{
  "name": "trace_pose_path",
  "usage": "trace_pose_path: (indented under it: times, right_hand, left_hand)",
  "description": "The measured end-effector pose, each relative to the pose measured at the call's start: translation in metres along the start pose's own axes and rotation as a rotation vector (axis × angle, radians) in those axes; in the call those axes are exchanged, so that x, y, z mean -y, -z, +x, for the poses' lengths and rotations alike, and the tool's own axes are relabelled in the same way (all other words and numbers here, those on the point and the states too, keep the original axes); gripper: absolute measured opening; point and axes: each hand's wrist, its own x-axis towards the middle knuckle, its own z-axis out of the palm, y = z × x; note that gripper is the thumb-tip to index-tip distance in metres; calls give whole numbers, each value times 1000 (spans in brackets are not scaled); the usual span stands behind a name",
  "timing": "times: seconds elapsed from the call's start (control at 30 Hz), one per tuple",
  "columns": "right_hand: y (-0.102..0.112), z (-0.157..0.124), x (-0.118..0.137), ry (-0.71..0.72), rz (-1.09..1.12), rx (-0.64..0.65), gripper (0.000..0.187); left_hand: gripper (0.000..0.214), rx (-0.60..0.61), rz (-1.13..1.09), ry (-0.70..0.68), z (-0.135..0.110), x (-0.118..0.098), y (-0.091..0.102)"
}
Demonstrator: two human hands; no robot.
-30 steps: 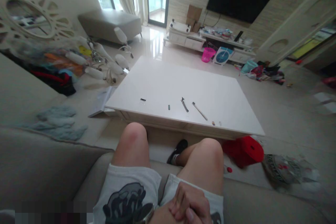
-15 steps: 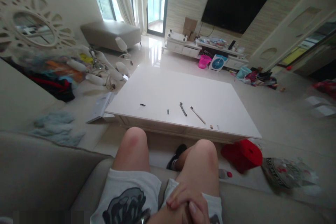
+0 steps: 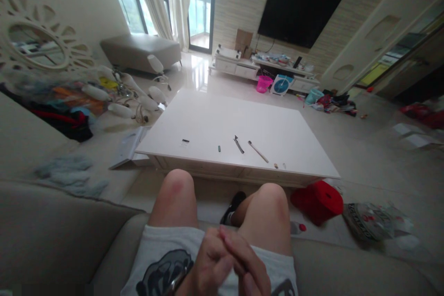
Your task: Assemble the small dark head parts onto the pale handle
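In front of my lap, my left hand (image 3: pixel 211 259) is curled closed, and my right hand (image 3: pixel 248 261) presses against it with its fingers bent over the left one's. No object shows between them; both are slightly blurred. Past my knees, a white table (image 3: pixel 225 115) carries small things near its front edge, apart from my hands. These are a small black bar (image 3: pixel 186 140), a dark green strip (image 3: pixel 219 148), a thin dark tool like a razor (image 3: pixel 239 144), a toothbrush (image 3: pixel 258 152), a tiny brown piece (image 3: pixel 276 165) and a clear piece (image 3: pixel 284 165).
A red bin-like object (image 3: pixel 321 203), a bottle with a red cap (image 3: pixel 298 228) and a printed plastic bag (image 3: pixel 374 226) stand right of my legs. White lamp parts (image 3: pixel 138 97) lie left of the table. A low TV cabinet (image 3: pixel 239 69) holds clutter at the back.
My hands have risen and shifted from lying crossed on my lap to being pressed together in front of it. The view has turned slightly. The things on the table stay put.
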Motion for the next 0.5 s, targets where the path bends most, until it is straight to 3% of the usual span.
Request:
trace_pose_path:
  times: [0.07, 0.13, 0.2, 0.3, 0.4, 0.5]
  right_hand:
    - [3, 11, 1, 22, 71, -156, 46]
    - [5, 26, 5, 22, 158, -344, 49]
    - [6, 39, 9, -37, 218, -411, 52]
    - [6, 48, 15, -80, 287, -404, 57]
    - [7, 48, 16, -55, 301, -419, 60]
    - [13, 50, 17, -31, 253, -470, 59]
  left_hand:
    - [58, -199, -253, -146, 10, -2, 9]
    - [65, -290, -527, -277, 21, -10, 15]
    - [73, -233, -740, -293, 30, -20, 19]
    - [82, -110, -928, -195, 35, -38, 25]
    - [91, 9, -937, -122, 24, -61, 32]
    - [97, 62, -785, -131, 3, -82, 39]
